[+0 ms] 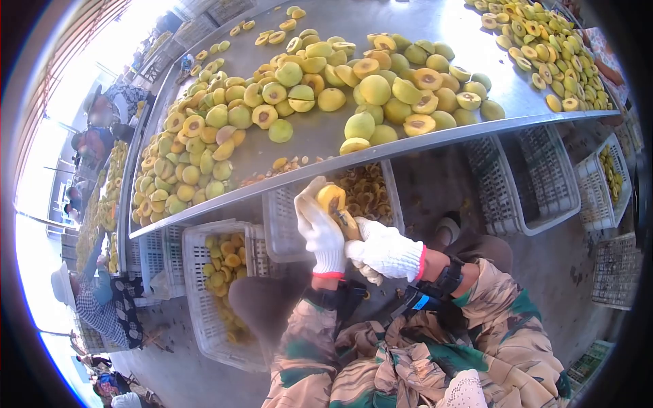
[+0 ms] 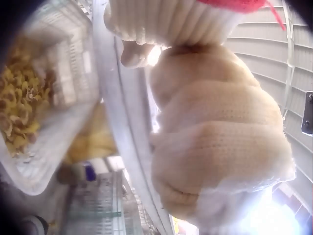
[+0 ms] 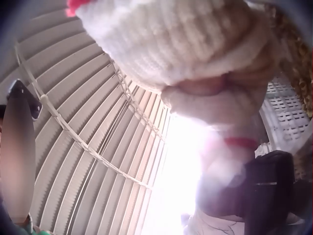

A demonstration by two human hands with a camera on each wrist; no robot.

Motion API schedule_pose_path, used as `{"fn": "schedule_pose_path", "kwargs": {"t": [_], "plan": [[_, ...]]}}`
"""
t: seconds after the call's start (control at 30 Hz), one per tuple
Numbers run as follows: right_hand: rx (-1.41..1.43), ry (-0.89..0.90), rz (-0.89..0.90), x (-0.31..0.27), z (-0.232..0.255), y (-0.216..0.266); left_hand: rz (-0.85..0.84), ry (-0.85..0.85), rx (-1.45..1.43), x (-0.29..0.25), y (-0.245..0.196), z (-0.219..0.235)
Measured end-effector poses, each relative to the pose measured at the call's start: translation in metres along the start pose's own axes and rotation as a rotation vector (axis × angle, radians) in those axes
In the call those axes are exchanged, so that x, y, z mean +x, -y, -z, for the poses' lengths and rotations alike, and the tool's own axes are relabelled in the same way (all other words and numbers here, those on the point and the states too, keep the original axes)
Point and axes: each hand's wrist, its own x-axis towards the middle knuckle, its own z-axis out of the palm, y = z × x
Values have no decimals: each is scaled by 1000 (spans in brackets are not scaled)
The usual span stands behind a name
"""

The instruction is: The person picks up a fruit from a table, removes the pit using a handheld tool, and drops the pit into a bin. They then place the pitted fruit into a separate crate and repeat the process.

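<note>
Your left hand (image 1: 321, 234), in a white knit glove with a red cuff, is curled around a yellow peach (image 1: 331, 198), holding it up just below the edge of the steel table (image 1: 422, 20) and above the white crate of peach pits (image 1: 364, 190). Your right hand (image 1: 384, 250), gloved the same way, is closed on a tool (image 1: 345, 222) whose yellowish end presses against the lower side of the peach; what kind of tool it is cannot be made out. The two hands touch each other at the fruit, right in front of your camouflage-patterned sleeves (image 1: 476, 333). In the left wrist view your gloved fingers (image 2: 215, 142) are bunched tightly, with the pit crate (image 2: 44, 98) blurred off to one side; in the right wrist view the gloved fist (image 3: 195, 54) fills the top of the frame against a corrugated roof (image 3: 88, 147). On the table above lies a broad heap of whole and halved peaches (image 1: 381, 88), with a second pile (image 1: 544, 47) at the far right corner. A crate of peach halves (image 1: 224, 262) sits on the floor to your left, and empty white crates (image 1: 530, 177) stand to your right under the table.
</note>
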Motion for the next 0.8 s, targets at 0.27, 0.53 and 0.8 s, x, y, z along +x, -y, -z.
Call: {"fn": "schedule_pose_path", "kwargs": {"t": [0.27,0.53,0.8], "plan": [[120,198,-54,-2,16,8,334,139,-260,2,-24,5],[-152,133,-52,1,9,3,733,307,-291,24,-31,17],[257,339,-107,0,9,6,801,382,-588,27,-39,18]]}}
